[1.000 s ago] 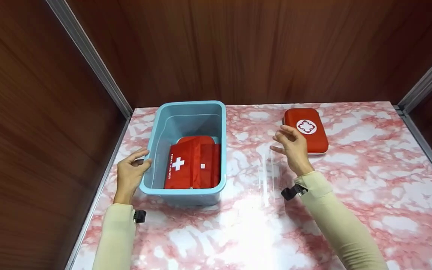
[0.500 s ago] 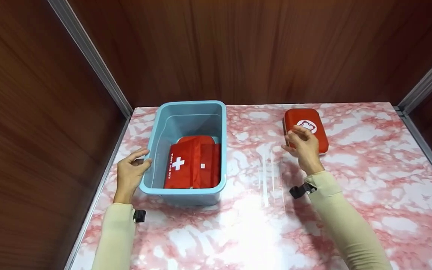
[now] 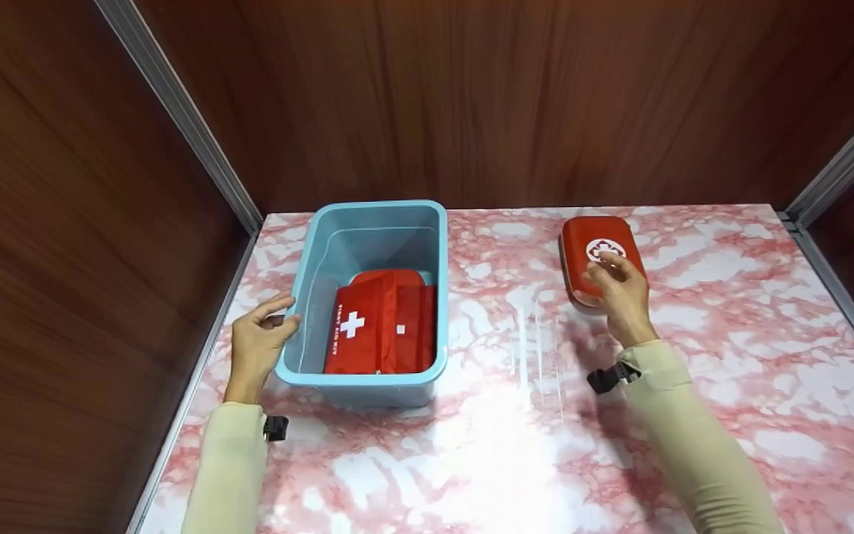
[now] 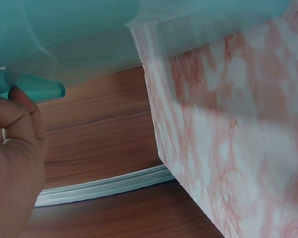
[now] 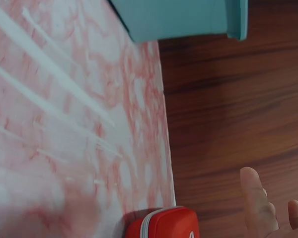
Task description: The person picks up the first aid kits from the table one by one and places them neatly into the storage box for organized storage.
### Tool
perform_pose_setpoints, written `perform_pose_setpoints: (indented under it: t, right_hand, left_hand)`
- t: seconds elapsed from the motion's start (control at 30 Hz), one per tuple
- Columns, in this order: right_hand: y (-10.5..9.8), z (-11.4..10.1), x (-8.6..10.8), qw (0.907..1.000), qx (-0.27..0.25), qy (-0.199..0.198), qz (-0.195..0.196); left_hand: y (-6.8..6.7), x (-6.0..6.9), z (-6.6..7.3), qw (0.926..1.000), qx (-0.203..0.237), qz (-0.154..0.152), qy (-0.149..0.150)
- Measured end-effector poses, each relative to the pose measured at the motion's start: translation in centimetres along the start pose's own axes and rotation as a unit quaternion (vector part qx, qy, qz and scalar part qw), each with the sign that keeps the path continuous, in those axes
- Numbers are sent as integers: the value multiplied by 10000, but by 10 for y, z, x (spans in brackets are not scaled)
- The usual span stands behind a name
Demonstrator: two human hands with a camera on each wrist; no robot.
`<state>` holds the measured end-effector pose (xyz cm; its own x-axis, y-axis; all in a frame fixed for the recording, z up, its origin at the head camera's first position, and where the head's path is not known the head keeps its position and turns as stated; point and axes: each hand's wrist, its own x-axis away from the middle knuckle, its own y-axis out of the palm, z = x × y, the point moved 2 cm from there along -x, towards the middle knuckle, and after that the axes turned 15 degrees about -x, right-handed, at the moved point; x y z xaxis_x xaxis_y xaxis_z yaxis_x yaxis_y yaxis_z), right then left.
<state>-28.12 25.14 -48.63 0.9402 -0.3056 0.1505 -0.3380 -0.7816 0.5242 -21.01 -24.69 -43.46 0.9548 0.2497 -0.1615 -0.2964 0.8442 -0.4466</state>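
Observation:
A light-blue plastic bin (image 3: 440,297) stands left of centre. My left hand (image 3: 258,345) grips its left rim between thumb and fingers; the same hand (image 4: 15,134) shows beside the bin wall (image 4: 84,29) in the left wrist view. Inside the bin lies a red first aid pouch (image 3: 364,348) with a white cross, over a rounded red case (image 3: 397,276). My right hand (image 3: 626,300) hovers over the lower part of a red hard-shell first aid case (image 3: 601,230), its fingers loosely bent and holding nothing. That case (image 5: 174,223) peeks in at the right wrist view's bottom edge.
The table (image 3: 753,356) has a pink-and-white marbled top with clear tape-like strips (image 3: 527,341) between bin and case. Dark wood panels (image 3: 486,96) rise behind and at both sides, joined by metal corner rails (image 3: 190,126).
My right hand has moved right, from the left side of the red case to above its lower part. My left hand and the bin have stayed in place.

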Motion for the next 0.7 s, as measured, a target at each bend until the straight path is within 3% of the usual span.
perform_pose_setpoints:
  t: [0.7]
  right_hand:
    - [-30, -9, -7, 9996, 118, 115, 209]
  left_hand:
    - [2, -3, -5, 9999, 10, 5, -104]
